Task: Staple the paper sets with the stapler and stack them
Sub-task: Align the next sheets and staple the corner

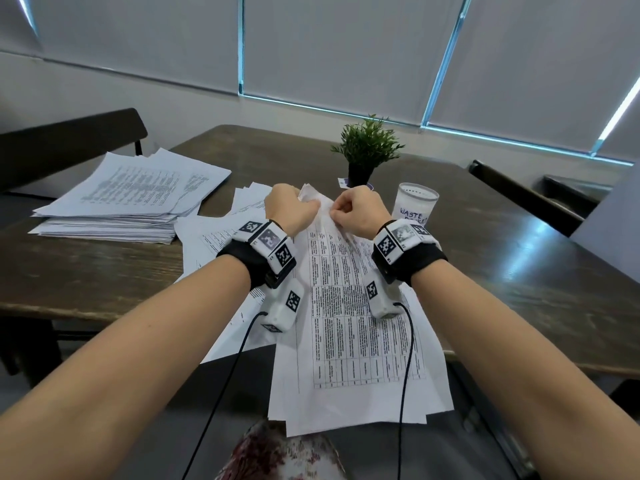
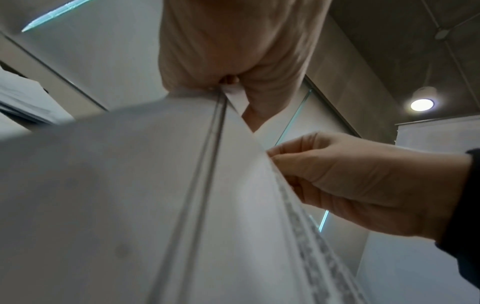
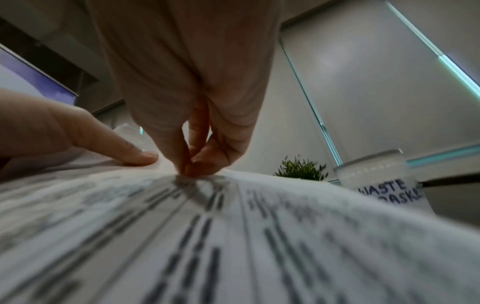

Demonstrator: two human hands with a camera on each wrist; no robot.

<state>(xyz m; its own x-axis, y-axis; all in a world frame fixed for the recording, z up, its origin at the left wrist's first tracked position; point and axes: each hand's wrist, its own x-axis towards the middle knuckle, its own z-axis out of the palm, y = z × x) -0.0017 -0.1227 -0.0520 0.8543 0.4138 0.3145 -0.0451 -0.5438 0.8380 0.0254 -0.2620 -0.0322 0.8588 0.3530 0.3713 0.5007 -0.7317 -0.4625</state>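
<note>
A set of printed paper sheets [image 1: 353, 327] with tables is lifted off the table and hangs over its front edge. My left hand [image 1: 289, 207] grips the set's top corner; from the left wrist view the sheets [image 2: 155, 205] run into the closed fist [image 2: 228, 61]. My right hand [image 1: 356, 211] pinches the top sheet near that corner with thumb and fingertips [image 3: 192, 166], the printed page [image 3: 233, 236] spreading below. More loose sheets [image 1: 214, 237] lie under the set. No stapler is visible in any view.
A thick pile of printed papers [image 1: 131, 199] lies at the table's left. A potted plant [image 1: 367, 150] and a white cup labelled waste basket [image 1: 415, 202] stand just behind my hands. Dark chairs stand at the far left and right of the wooden table [image 1: 519, 271].
</note>
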